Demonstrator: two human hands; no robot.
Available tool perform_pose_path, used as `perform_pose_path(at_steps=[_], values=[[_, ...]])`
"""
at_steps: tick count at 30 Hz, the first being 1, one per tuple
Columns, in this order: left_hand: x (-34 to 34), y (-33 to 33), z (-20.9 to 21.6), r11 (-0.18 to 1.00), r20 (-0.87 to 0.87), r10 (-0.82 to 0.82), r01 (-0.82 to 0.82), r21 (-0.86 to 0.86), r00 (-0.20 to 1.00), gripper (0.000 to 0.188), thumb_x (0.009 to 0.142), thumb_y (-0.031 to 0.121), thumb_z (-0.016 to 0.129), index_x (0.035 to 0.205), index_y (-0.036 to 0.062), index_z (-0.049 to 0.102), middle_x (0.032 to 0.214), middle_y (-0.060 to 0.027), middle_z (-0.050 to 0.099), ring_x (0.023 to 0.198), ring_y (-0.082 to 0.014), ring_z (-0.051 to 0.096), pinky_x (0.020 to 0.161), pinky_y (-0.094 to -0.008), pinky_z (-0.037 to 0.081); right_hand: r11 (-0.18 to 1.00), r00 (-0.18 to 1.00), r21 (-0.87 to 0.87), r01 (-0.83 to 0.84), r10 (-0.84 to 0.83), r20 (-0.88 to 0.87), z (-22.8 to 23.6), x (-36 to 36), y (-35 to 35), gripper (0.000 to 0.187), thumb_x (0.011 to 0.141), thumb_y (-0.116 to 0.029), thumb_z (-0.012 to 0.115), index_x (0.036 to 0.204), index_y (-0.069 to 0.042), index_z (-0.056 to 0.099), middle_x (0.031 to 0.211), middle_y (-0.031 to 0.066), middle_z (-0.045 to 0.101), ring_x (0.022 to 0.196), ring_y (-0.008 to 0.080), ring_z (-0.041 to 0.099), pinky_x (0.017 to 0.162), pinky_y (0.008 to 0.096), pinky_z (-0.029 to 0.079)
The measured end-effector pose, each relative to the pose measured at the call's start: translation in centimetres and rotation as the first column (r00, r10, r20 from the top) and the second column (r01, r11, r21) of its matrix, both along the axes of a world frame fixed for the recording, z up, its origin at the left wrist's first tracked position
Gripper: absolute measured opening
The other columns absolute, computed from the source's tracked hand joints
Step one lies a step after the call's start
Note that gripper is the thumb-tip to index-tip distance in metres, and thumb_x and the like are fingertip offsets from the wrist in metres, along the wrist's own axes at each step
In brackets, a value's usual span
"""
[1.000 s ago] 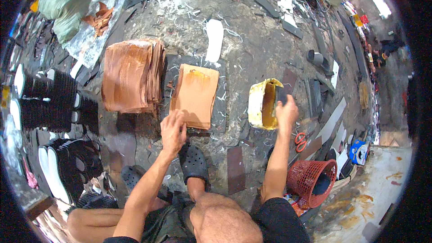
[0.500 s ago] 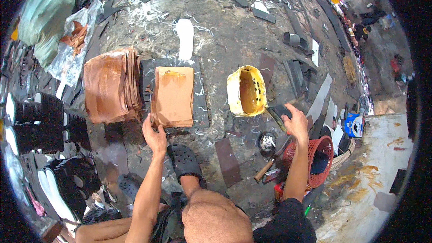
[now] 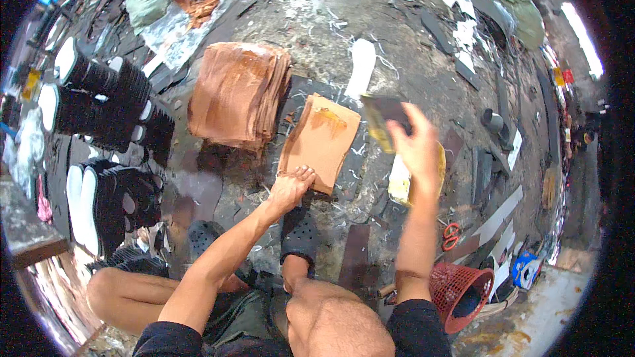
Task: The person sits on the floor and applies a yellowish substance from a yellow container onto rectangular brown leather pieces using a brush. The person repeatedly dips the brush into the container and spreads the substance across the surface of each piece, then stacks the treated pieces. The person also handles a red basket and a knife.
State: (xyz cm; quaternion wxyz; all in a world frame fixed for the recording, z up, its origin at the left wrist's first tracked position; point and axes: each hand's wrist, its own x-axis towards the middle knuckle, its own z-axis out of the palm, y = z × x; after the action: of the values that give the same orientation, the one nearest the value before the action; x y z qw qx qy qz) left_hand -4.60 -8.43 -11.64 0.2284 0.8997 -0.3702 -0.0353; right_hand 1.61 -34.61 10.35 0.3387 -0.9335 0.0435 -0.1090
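A small stack of tan sheets (image 3: 322,142) lies on a dark board in front of me, with a wet amber smear near its far end. My left hand (image 3: 292,188) rests on the near edge of this stack, fingers laid over the top sheet. To the right, my right hand (image 3: 418,149), blurred, grips a dark flat spreader (image 3: 390,114) with a yellowish coated edge, raised beside the stack. Partly hidden behind that hand is a yellow-and-white tub (image 3: 399,182).
Left of the small stack stands a taller pile of brown sheets (image 3: 235,96). A white sole-shaped piece (image 3: 361,66) lies beyond. Black soles with white faces (image 3: 99,205) are piled at left. Orange-handled scissors (image 3: 451,236) and a red basket (image 3: 461,297) are at right.
My left hand has come onto the near edge of the tan stack. My right hand has lifted the spreader from beside the tub toward the stack. The view has turned left.
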Motion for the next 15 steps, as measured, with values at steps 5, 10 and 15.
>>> perform_pose_path(at_steps=[5,10,15], values=[[0.3,-1.4,-0.2,0.993,-0.017,-0.054,0.052,-0.102,0.998,0.044,0.086,0.009,0.053,0.129,0.0043,0.053,0.132,-0.0122,0.060,0.126,-0.0278,0.056,0.105,-0.0403,0.046,0.973,0.969,-0.188,0.131,-0.166,-0.185,-17.7,2.5,5.3,0.047,0.088,-0.015,0.061,0.133,-0.010,0.053,0.103,0.0252,0.068,0.094,0.0426,0.067,0.078,0.0514,0.053],[0.2,0.3,-0.5,0.996,-0.053,-0.013,0.008,-0.092,0.999,0.054,0.084,0.008,0.054,0.137,0.0025,0.048,0.139,-0.0161,0.055,0.133,-0.0316,0.049,0.111,-0.0416,0.041,0.894,0.904,-0.271,0.357,-0.403,-0.139,-16.8,3.0,6.2,0.044,0.091,-0.021,0.057,0.132,-0.008,0.048,0.078,0.0237,0.068,0.074,0.0425,0.068,0.069,0.0528,0.053],[-1.1,-1.3,-0.6,0.991,-0.087,0.083,-0.092,-0.102,0.993,0.050,0.086,0.007,0.051,0.135,0.0003,0.049,0.138,-0.0173,0.055,0.132,-0.0315,0.050,0.113,-0.0414,0.039,0.943,0.929,-0.283,0.175,-0.254,-0.270,-18.8,7.8,8.3,0.045,0.089,-0.021,0.061,0.131,-0.009,0.049,0.096,0.0242,0.070,0.094,0.0410,0.068,0.077,0.0546,0.053]])
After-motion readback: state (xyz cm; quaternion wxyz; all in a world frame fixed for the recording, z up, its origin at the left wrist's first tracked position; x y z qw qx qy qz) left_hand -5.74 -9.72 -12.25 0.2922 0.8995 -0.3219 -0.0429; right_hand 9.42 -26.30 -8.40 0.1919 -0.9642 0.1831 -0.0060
